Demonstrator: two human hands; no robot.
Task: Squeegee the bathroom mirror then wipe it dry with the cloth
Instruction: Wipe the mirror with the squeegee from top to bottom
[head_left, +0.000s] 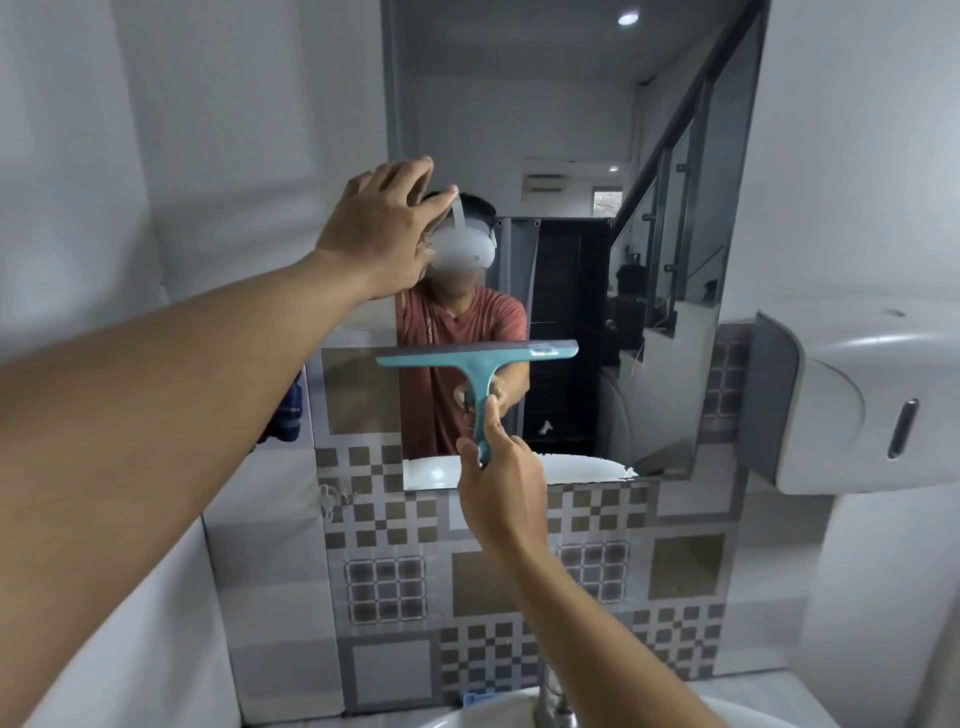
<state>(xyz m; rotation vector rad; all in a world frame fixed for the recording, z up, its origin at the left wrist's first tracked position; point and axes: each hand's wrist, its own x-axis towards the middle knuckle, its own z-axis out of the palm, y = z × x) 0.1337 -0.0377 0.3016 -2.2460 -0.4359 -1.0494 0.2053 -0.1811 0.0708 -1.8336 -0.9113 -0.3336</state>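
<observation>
Right hand (498, 488) is wrapped tight round the handle of the teal squeegee (480, 364), blade flat across the mirror (571, 156) approx mid-height, handle pointing down. Left hand (382, 223) rests w/ fingers spread at the mirror's left edge, holding nothing; looks like it's bracing. No cloth I can pick out for sure; there's a blue bit of fabric (291, 410) hanging at the left behind the arm, can't tell if that's it.

Risks, imo: the left palm on the glass will leave prints right where it's meant to come clean. The blade looks a touch tilted, right end higher, so uneven pressure could leave streaks. Near the bottom edge there's white foam or residue (587, 465); pulling down into it w/o wiping the blade could smear it, or drip onto the basin (769, 714) below. The grip is low on the handle, so the blade may chatter.
</observation>
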